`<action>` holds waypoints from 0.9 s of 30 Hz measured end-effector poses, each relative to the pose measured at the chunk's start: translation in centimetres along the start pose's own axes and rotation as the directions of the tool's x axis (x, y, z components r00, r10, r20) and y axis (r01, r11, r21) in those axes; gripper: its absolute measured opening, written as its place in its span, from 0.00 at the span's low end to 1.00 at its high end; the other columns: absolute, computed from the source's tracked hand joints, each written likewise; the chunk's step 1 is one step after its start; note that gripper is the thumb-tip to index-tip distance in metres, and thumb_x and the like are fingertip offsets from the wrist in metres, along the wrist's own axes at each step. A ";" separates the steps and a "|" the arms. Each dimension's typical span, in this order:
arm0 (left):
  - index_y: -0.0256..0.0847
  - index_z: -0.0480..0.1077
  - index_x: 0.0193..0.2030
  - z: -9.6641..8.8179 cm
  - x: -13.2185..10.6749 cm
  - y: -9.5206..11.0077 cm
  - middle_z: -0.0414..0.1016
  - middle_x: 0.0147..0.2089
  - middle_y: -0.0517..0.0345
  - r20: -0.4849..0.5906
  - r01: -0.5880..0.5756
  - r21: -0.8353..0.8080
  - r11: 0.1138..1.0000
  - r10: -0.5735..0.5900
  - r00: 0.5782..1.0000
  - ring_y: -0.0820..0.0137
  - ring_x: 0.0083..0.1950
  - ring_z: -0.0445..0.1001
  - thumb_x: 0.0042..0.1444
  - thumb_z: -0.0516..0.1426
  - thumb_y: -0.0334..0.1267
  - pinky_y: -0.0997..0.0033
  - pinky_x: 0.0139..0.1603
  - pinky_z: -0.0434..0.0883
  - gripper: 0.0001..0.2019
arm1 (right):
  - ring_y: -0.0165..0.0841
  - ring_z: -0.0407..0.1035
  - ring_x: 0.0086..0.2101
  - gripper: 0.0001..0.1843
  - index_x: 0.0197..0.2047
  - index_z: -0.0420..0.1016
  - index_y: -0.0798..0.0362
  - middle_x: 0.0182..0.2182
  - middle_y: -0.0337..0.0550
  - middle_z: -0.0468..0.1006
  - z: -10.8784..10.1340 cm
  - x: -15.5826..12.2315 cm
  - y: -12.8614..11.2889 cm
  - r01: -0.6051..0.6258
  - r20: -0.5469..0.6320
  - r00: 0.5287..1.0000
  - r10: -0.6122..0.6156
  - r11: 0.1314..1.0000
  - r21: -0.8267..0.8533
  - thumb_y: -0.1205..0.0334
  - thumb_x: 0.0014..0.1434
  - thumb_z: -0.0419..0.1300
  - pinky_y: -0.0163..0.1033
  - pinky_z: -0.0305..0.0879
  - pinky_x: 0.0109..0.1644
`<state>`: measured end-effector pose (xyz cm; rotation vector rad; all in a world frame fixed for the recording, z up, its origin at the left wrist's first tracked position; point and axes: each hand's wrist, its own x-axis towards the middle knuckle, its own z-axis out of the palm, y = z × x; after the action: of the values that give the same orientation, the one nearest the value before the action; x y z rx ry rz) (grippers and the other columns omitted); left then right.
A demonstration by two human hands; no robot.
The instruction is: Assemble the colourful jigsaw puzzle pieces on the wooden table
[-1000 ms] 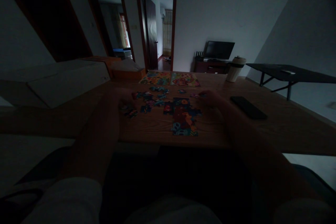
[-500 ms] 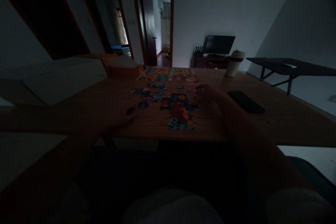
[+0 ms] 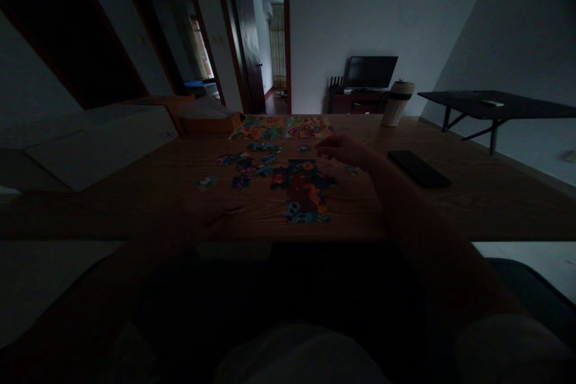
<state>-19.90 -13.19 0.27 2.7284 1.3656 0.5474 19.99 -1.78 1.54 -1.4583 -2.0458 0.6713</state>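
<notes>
A long wooden desk (image 3: 450, 204) with a visible grain runs across a very dim room with pale walls. Two open doorways (image 3: 265, 36) lead to brighter rooms at the back, and a dark screen (image 3: 371, 71) sits on a low cabinet against the far wall. A black folding table (image 3: 495, 105) stands to the right.

In the middle of the desk lies a partly joined jigsaw (image 3: 305, 191), bright against the wood, with loose pieces (image 3: 249, 163) scattered just to its left and one stray piece (image 3: 207, 182) further out. Two printed picture sheets (image 3: 283, 127) lie flat beyond them, near the far edge.

The right hand (image 3: 344, 150) hovers over the desk just beyond the jigsaw's upper right corner, fingers curled downward — whether it pinches a piece is too dark to tell. The left hand (image 3: 211, 213) rests low at the near edge of the desk, left of the jigsaw, with fingers loosely extended; I cannot tell if it holds anything.

A black phone (image 3: 418, 168) lies flat to the right of the right forearm, well apart from the jigsaw. A pale lidded tumbler (image 3: 396, 103) stands upright near the far right edge, and a cardboard box (image 3: 202, 120) sits at the far left — beside it a large white slab (image 3: 99, 144).
</notes>
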 end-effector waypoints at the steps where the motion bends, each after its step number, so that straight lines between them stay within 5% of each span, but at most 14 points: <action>1: 0.57 0.82 0.49 -0.1 2.0 0.9 0.82 0.53 0.63 -0.015 -0.082 0.016 0.996 0.083 0.996 0.61 0.52 0.79 0.63 0.52 0.48 0.60 0.60 0.73 0.18 | 0.31 0.73 0.41 0.17 0.51 0.80 0.56 0.48 0.49 0.81 0.1 -0.4 -0.6 -0.001 0.062 0.998 -0.004 0.996 0.094 0.53 0.70 0.57 0.32 0.69 0.44; 6: 0.44 0.80 0.56 1.2 13.1 5.7 0.77 0.55 0.50 -0.064 -0.245 0.194 0.950 0.261 0.963 0.60 0.53 0.77 0.66 0.57 0.37 0.61 0.55 0.72 0.15 | 0.28 0.72 0.37 0.24 0.48 0.78 0.58 0.48 0.52 0.80 0.8 -1.7 -1.8 -0.137 0.313 0.949 -0.030 0.858 0.495 0.46 0.73 0.51 0.30 0.69 0.39; 11: 0.39 0.78 0.57 4.4 19.5 7.7 0.75 0.54 0.47 -0.040 -0.323 0.244 0.914 0.343 0.939 0.57 0.51 0.77 0.63 0.59 0.30 0.62 0.50 0.73 0.16 | 0.26 0.71 0.35 0.19 0.54 0.77 0.55 0.48 0.50 0.80 0.7 -1.0 -0.1 -0.128 0.238 0.971 -0.005 0.831 0.541 0.51 0.69 0.57 0.28 0.67 0.36; 17: 0.43 0.72 0.65 7.7 20.2 5.4 0.73 0.63 0.49 -0.071 -0.333 0.054 0.941 0.336 0.939 0.60 0.63 0.72 0.65 0.61 0.40 0.64 0.63 0.68 0.23 | 0.25 0.67 0.31 0.16 0.47 0.81 0.56 0.44 0.47 0.81 -0.6 0.0 2.2 -0.164 0.173 0.975 0.137 0.974 0.155 0.55 0.68 0.57 0.27 0.61 0.31; 21: 0.43 0.75 0.62 9.0 20.0 4.1 0.78 0.60 0.51 -0.005 -0.285 0.032 0.958 0.285 0.958 0.61 0.59 0.75 0.70 0.54 0.46 0.64 0.62 0.68 0.19 | 0.25 0.66 0.27 0.14 0.44 0.82 0.56 0.36 0.45 0.81 -0.3 0.5 3.1 -0.243 0.251 0.931 0.265 0.963 -0.118 0.58 0.67 0.57 0.29 0.60 0.28; 27: 0.42 0.78 0.58 10.0 20.4 4.4 0.79 0.58 0.52 0.115 -0.411 0.050 0.910 0.404 0.908 0.61 0.59 0.76 0.69 0.55 0.44 0.65 0.64 0.67 0.17 | 0.28 0.70 0.28 0.15 0.45 0.81 0.57 0.37 0.46 0.81 0.7 1.1 3.9 -0.221 0.182 0.940 0.287 0.924 -0.312 0.56 0.69 0.57 0.30 0.63 0.31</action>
<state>-2.08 1.26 -2.27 3.0687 0.8035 0.3694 21.84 0.38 -1.43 -1.9205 -2.2177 0.6893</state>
